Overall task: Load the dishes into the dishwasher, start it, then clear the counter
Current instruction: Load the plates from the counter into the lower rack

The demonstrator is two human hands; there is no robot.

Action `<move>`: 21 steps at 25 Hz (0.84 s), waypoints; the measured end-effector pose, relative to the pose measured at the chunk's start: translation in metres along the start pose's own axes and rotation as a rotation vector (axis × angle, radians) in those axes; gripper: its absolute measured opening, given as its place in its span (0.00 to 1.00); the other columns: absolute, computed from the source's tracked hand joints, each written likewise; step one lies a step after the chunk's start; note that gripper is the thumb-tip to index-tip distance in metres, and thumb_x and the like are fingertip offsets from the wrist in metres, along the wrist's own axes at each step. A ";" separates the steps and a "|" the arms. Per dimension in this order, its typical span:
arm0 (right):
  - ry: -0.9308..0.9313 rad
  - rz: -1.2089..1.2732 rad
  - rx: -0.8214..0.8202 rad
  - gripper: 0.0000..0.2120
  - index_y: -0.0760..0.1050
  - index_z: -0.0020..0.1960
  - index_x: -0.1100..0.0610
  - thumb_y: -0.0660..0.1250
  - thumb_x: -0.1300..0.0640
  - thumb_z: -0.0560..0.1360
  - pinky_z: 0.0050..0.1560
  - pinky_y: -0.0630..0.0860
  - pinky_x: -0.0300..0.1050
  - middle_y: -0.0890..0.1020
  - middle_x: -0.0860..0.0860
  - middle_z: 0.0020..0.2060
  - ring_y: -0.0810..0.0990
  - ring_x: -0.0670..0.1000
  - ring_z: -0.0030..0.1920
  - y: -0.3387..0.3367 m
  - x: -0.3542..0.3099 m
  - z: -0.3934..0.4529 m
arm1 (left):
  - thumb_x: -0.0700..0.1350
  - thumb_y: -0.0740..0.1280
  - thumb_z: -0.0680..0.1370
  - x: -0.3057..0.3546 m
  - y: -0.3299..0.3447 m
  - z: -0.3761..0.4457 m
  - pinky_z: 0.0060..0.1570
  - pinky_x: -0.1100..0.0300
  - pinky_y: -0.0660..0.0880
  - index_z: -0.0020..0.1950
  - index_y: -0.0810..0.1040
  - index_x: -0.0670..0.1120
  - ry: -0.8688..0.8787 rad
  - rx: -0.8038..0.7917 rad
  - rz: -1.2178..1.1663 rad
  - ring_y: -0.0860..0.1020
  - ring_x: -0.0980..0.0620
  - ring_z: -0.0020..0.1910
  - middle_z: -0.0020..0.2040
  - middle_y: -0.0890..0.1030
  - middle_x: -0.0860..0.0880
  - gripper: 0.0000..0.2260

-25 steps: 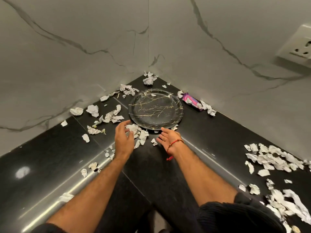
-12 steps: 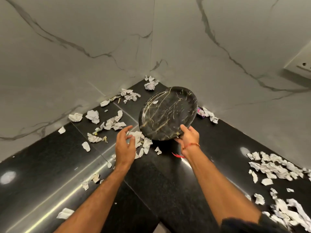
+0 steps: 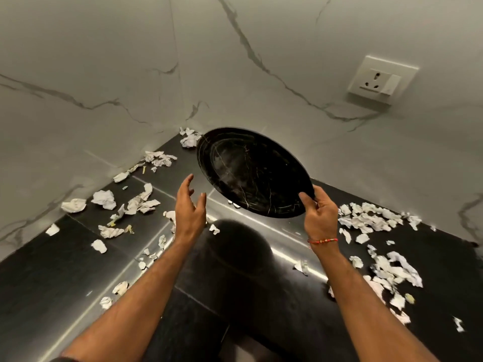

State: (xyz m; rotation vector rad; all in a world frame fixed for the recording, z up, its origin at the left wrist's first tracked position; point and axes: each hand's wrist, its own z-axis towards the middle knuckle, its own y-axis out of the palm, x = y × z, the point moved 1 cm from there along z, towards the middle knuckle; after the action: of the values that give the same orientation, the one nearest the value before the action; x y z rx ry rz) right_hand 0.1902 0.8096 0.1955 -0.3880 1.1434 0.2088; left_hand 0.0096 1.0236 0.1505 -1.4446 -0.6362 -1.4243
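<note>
Wall (image 3: 104,74): pale stone with thin grey lines. Two sides of it meet at the back corner. A white plug socket (image 3: 379,81) sits high on the right side.

Counter (image 3: 52,270): shiny and black. It bends around the back corner. I think it is the last thing to clear, because the dishes go first.

Plate (image 3: 251,173): big, round and black, with thin gold lines like cracks. It is up in the air over the back corner of the counter and does not touch it. It is tipped, with its top face toward the camera and its far edge higher. It looks bare, with no food on it. I think it is being carried off to the dishwasher.

Right hand (image 3: 320,215): it holds the plate by its near right edge. The thumb lies on the face and the fingers curl behind. One edge grip could slip on a smooth plate.

Left hand (image 3: 189,210): it holds nothing. Its fingers are spread and a little bent, just beside the plate's left edge. I think it is ready to help hold the plate.

Paper scraps (image 3: 371,220): many small, white, crumpled bits. They lie along the left side, in the back corner, and in a big heap on the right side of the counter.
</note>
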 end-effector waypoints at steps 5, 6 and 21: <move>0.020 0.120 0.100 0.11 0.79 0.55 0.56 0.65 0.69 0.78 0.47 0.77 0.35 0.85 0.41 0.41 0.82 0.42 0.44 -0.058 -0.011 -0.022 | 0.51 0.62 0.84 0.028 0.022 -0.004 0.69 0.48 0.73 0.75 0.67 0.53 -0.012 -0.173 -0.151 0.76 0.55 0.67 0.69 0.77 0.52 0.19; 0.034 0.172 0.144 0.12 0.79 0.55 0.55 0.66 0.69 0.77 0.49 0.79 0.37 0.85 0.43 0.43 0.83 0.44 0.46 -0.073 -0.015 -0.027 | 0.50 0.62 0.84 0.034 0.029 -0.011 0.66 0.47 0.76 0.70 0.72 0.52 -0.009 -0.186 -0.164 0.79 0.57 0.61 0.62 0.81 0.53 0.14; 0.263 0.201 0.350 0.06 0.81 0.48 0.57 0.67 0.57 0.79 0.45 0.76 0.36 0.79 0.52 0.39 0.76 0.49 0.41 -0.319 -0.025 -0.212 | 0.49 0.60 0.83 0.087 0.140 -0.264 0.59 0.41 0.79 0.54 0.78 0.53 -0.294 -0.447 -0.101 0.82 0.45 0.53 0.54 0.83 0.45 0.07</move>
State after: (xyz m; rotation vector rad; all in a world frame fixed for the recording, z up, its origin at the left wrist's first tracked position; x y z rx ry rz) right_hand 0.1147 0.4335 0.2034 0.0123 1.4504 0.1313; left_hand 0.0318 0.7129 0.1527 -2.0241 -0.6006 -1.5076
